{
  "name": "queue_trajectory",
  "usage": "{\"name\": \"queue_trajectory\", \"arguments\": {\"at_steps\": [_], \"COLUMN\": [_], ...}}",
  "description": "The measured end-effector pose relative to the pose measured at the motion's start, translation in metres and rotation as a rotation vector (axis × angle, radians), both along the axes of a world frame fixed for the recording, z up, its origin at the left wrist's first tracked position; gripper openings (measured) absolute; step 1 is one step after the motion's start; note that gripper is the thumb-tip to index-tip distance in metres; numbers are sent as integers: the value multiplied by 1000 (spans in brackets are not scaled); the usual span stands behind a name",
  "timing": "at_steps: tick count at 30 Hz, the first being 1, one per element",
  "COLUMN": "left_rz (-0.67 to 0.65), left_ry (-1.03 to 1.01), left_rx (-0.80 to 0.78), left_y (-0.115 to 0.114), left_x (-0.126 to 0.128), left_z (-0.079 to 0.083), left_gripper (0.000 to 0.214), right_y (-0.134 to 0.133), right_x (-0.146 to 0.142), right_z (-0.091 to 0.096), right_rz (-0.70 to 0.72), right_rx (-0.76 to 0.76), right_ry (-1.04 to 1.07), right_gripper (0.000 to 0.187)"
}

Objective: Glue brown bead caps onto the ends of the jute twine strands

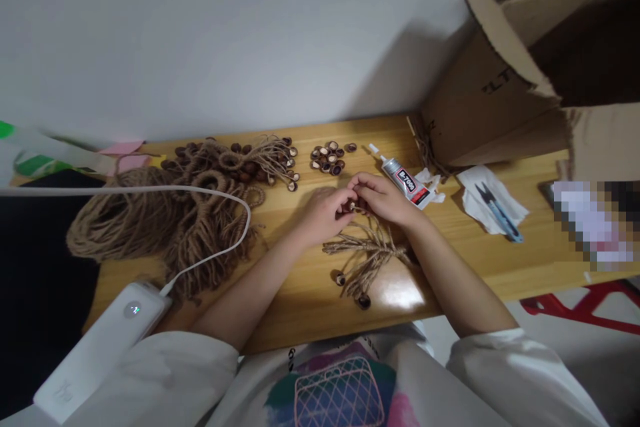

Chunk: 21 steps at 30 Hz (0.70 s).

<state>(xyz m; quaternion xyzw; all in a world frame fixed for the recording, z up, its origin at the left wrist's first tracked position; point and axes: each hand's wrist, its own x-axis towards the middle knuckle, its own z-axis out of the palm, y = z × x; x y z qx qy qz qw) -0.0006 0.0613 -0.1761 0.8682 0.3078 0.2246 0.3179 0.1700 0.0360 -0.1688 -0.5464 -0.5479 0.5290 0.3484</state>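
My left hand [325,210] and my right hand [383,197] meet over the middle of the wooden table [300,307]. Both pinch a small brown bead-like cap [353,205] on the end of a jute cord. A bundle of short jute cords [367,257] trails from my hands toward me, with two caps at its near ends. A small pile of loose brown caps [329,157] lies just beyond my hands. A tube of glue [403,177] lies right of the caps, close to my right hand.
A big heap of jute rope and knotted cords [165,213] covers the table's left. A white power bank [95,350] with a white cable sits at the front left. Small snips [497,210] lie on white tissue at right. A cardboard box [510,80] stands behind.
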Motion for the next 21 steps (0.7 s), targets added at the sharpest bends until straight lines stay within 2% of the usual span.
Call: {"name": "queue_trajectory", "arguments": {"at_steps": [8, 15, 21], "left_rz": [-3, 0, -3], "left_ry": [-11, -14, 11], "left_rx": [-39, -8, -10], "left_y": [-1, 1, 1], "left_x": [0, 0, 0], "left_z": [2, -2, 3], "left_gripper": [23, 17, 17], "right_y": [-1, 0, 0], "right_x": [-1, 0, 0], "right_z": [-1, -2, -2], "right_rz": [-7, -10, 9], "right_rx": [13, 130, 139], "right_ry": [-26, -126, -159], "right_gripper": [18, 23, 23]}}
